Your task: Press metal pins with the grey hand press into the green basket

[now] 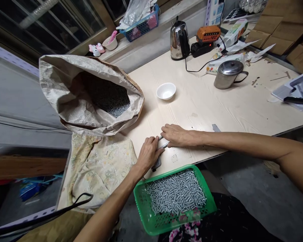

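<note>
My left hand [148, 153] is curled at the near edge of the pale wooden table [204, 104], gripping a small flat metal and dark object [157, 162] that sticks out below the fingers. My right hand [176, 135] lies palm down right beside it, fingers together, pressing on the same thin metal piece [164, 145]. On my lap, just below both hands, sits a green plastic basket [151, 218] filled with several small silver screws [176, 195].
A large paper sack [73, 97] holding more screws stands open at the left on a floral cloth [98, 164]. A white bowl [166, 90], a steel mug with lid [228, 74], a kettle [179, 40] and a charger [207, 38] stand further back. Cardboard boxes [282, 27] are far right.
</note>
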The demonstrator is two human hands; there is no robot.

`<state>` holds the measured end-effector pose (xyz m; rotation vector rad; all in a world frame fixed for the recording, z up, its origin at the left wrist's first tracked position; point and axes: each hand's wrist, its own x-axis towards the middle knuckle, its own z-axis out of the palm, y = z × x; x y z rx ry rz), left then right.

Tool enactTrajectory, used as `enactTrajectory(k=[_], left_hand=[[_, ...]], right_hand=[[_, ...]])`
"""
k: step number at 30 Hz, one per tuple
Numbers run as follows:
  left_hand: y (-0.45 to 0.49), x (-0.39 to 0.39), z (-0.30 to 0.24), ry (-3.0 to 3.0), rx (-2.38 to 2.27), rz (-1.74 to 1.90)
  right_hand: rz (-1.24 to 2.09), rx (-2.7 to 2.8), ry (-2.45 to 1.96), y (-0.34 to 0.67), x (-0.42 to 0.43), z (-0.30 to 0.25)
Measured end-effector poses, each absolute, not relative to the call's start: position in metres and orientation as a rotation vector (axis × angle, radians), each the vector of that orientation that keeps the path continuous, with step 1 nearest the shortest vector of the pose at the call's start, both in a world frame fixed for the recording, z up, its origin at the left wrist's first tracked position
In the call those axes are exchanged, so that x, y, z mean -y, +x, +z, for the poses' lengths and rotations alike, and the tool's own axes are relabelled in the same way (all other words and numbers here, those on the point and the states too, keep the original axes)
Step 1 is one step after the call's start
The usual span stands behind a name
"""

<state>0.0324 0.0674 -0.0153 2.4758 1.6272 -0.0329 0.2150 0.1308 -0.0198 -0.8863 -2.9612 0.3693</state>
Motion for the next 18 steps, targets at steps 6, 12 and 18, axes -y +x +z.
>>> enactTrajectory(k=[6,12,18], left_hand=[[0.040,-0.062,-0.016,2.442,-1.669,-0.044],[0.040,-0.044,-0.025,2.476,-1.814,0.232],[0.054,0.011,-0.037,2.612,-1.764,0.396]], right_hand=[[0.496,2.918,-0.814,0.213,-0.132,-0.032],[0.452,2.784,-0.802,0.223,-0.130,-0.030],[0.399,2.656,-0.724,0.229,-0.113,-0.041]])
